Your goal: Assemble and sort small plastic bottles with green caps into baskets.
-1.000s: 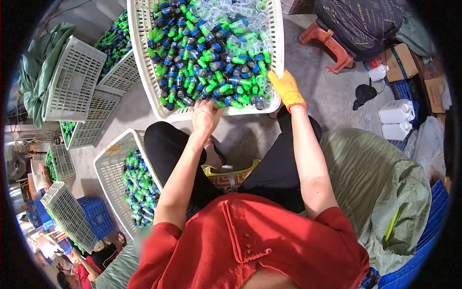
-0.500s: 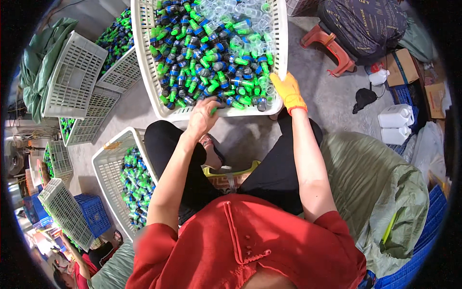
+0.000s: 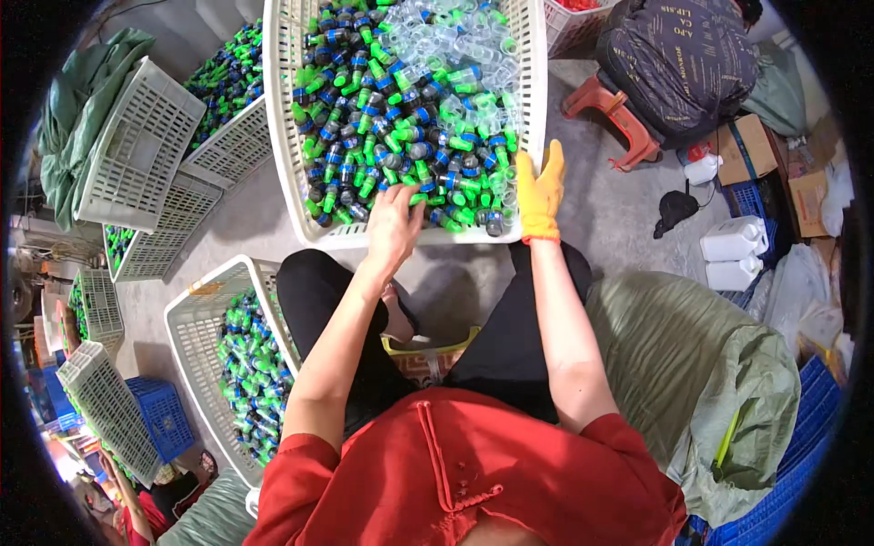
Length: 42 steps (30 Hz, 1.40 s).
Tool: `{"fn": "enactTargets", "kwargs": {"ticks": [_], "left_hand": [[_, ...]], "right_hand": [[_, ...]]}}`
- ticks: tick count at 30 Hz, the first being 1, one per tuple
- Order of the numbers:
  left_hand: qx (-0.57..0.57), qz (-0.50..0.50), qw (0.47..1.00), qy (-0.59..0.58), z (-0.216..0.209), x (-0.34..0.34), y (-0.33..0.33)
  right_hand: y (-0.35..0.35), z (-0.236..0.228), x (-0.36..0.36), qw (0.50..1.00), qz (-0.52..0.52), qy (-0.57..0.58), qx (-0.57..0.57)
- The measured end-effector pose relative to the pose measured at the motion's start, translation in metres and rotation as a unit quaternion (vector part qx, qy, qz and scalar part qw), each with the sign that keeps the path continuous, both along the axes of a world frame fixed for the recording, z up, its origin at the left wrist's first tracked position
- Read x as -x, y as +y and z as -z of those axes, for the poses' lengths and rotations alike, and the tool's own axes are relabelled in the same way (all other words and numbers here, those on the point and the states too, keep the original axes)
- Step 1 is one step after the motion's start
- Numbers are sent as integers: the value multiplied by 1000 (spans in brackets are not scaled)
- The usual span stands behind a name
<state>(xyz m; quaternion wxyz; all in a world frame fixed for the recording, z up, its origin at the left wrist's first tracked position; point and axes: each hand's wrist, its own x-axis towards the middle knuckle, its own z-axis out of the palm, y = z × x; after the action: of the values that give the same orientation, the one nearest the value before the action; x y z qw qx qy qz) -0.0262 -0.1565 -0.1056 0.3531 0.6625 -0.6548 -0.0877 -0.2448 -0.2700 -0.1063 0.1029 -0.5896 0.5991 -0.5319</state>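
A large white plastic basket (image 3: 284, 136) stands in front of me, filled with small bottle-shaped pieces (image 3: 391, 109) in dark, blue and bright green. Clear plastic cups (image 3: 451, 36) lie heaped on them at the far right. My bare left hand (image 3: 396, 223) reaches over the near rim, fingers curled down among the pieces. A bit of green shows between its thumb and forefinger; the fingertips are partly hidden. At the basket's near right corner is my right hand (image 3: 541, 193) in a yellow glove, thumb and fingers spread, holding nothing.
Another white basket (image 3: 196, 314) of such pieces stands by my left leg. More baskets (image 3: 146, 146) stand farther left, near a blue crate (image 3: 162, 419). At right are a red stool (image 3: 614, 123), white jugs (image 3: 733, 238) and a green sack (image 3: 665, 355). Another person's arm (image 3: 137, 505) shows lower left.
My right hand has let go of the basket's rim and spread its fingers. My left hand has shifted slightly right, still among the pieces. The view has moved a little.
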Motion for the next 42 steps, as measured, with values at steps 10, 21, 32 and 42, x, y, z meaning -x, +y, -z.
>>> {"fn": "enactTargets", "kwargs": {"ticks": [10, 21, 32, 42], "left_hand": [[-34, 65, 960, -270, -24, 11, -121], [-153, -10, 776, 612, -97, -14, 5], [-199, 179, 953, 145, -42, 3, 125], [-221, 191, 948, 123, -59, -2, 136]], "right_hand": [[-46, -54, -39, 870, -101, 465, 125], [31, -84, -23, 937, -337, 77, -49], [161, -109, -32, 736, -562, 372, -60], [192, -115, -38, 714, -513, 468, -88]]}}
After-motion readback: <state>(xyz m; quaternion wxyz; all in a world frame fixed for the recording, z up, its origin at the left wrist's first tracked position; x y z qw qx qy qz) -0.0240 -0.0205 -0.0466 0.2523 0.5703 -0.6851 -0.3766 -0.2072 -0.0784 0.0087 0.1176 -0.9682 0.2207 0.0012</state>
